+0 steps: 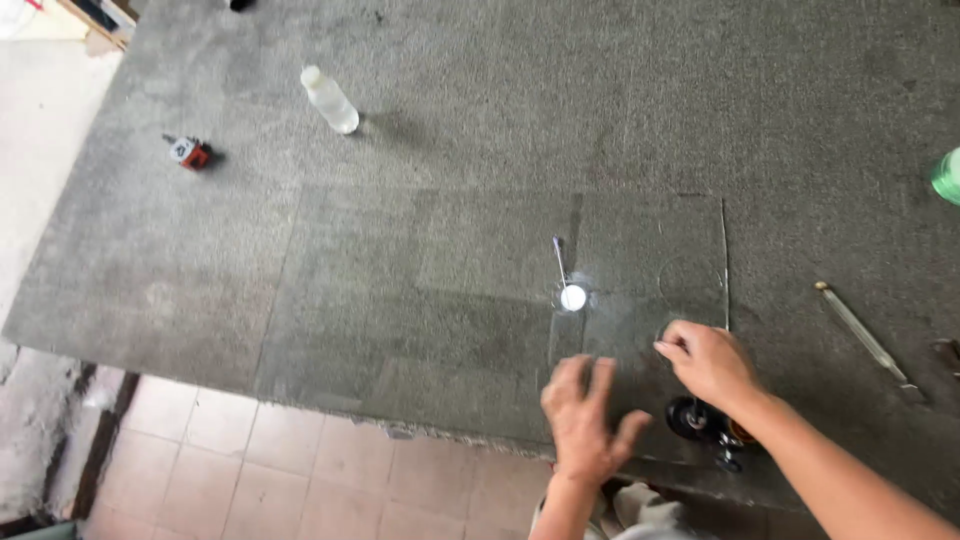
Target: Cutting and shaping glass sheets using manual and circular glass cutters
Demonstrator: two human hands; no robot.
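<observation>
Glass is lying flat as a clear sheet (440,300) across the middle of the grey felt-covered desk (600,110), its near edge running along the desk's front edge in the lower centre of the frame and its right edge showing as a thin line right of centre. The left hand (585,425) is resting palm down on the near part of the sheet, fingers spread wide and holding nothing. The right hand (708,360) is sitting just to the right of it at the sheet's lower right corner, fingers curled loosely with the fingertips touching the glass; whether it is pinching anything I cannot tell. Just below that hand a black round suction tool (695,417) is standing at the desk's edge.

On the sheet, right of centre, a small white disc with a thin metal arm (571,292) is sitting, and a faint circle (692,280) is showing on the glass near the right edge.

Judging by its look, the sheet is going to handle as stiff, smooth, slippery and brittle, with sharp edges; flat palms on the face or a grip along two opposite edges seem the safest holds, away from the marked circle.

Elsewhere a clear plastic bottle (329,100) is lying in the upper left, a small red tape measure (190,152) is sitting further left, a slim glass cutter (865,340) is lying at the right, and something green (947,176) is peeking in at the right edge
</observation>
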